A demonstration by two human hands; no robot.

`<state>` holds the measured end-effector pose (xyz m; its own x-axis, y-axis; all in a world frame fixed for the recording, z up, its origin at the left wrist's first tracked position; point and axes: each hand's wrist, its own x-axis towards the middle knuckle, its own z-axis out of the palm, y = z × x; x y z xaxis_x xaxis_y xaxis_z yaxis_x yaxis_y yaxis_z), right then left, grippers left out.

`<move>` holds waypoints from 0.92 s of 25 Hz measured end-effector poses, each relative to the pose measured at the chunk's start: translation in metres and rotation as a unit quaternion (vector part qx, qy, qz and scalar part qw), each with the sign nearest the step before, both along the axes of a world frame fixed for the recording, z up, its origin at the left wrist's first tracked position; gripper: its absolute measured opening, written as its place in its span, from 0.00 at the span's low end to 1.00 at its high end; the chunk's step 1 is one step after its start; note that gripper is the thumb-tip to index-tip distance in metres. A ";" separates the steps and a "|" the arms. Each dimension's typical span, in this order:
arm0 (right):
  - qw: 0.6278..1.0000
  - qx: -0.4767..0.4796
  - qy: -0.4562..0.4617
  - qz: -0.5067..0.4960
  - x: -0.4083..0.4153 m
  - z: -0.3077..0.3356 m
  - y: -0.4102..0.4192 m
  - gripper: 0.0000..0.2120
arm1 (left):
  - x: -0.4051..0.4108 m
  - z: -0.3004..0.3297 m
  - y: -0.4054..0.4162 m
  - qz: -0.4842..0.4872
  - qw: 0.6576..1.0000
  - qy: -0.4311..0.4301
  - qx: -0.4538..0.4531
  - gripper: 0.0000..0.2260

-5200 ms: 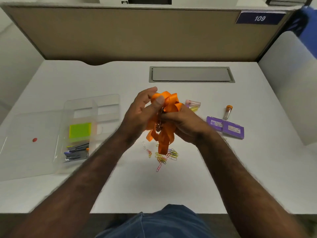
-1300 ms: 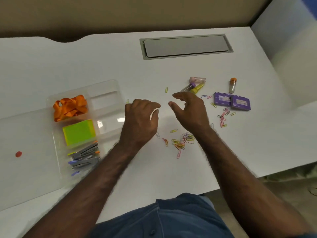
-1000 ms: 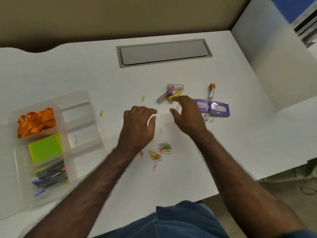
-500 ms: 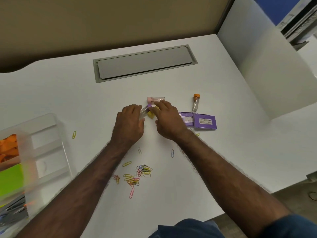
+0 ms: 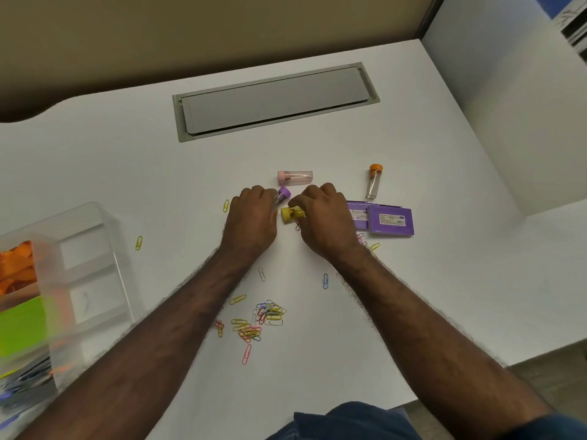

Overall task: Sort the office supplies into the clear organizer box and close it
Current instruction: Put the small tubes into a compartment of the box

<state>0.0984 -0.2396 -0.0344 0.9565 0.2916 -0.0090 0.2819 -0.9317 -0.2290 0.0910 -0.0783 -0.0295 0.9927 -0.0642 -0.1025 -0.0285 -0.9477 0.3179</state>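
My left hand (image 5: 251, 219) curls around a small clear tube with a purple cap (image 5: 283, 194). Beside it, my right hand (image 5: 324, 214) grips a tube with a yellow cap (image 5: 291, 214). A pink-capped tube (image 5: 294, 177) lies just beyond both hands, and an orange-capped tube (image 5: 374, 185) lies to the right. Two purple boxes (image 5: 384, 219) sit right of my right hand. The clear organizer box (image 5: 92, 265) stands open at the left edge, holding an orange ribbon (image 5: 16, 268), a green sticky-note pad (image 5: 22, 328) and pens (image 5: 28, 379).
Several coloured paper clips (image 5: 257, 319) lie in a pile near the front between my forearms, with loose ones scattered around. A grey cable hatch (image 5: 273, 100) is set in the white desk at the back. A white partition (image 5: 508, 106) rises at the right.
Earlier both hands held the orange ribbon, which now lies in the organizer. My hands moved forward to the small tubes and closed on the purple-capped and yellow-capped ones; the view shifted right.
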 end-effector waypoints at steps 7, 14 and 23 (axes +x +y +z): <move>0.957 0.244 0.086 -0.129 -0.011 0.015 -0.013 0.15 | -0.005 0.006 -0.004 0.119 0.970 0.035 -0.208 0.18; 0.924 0.331 0.136 -0.137 -0.021 0.033 -0.004 0.16 | -0.030 0.011 -0.003 0.280 0.762 0.209 -0.546 0.16; 0.937 0.292 0.182 -0.063 -0.022 0.039 0.009 0.13 | -0.046 0.008 0.004 0.256 0.608 0.201 -0.724 0.16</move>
<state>0.0769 -0.2303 0.0045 0.9481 0.2333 -0.2161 -0.0184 -0.6384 -0.7695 0.0452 -0.0747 -0.0211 0.8333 -0.0693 -0.5484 0.5094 0.4814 0.7133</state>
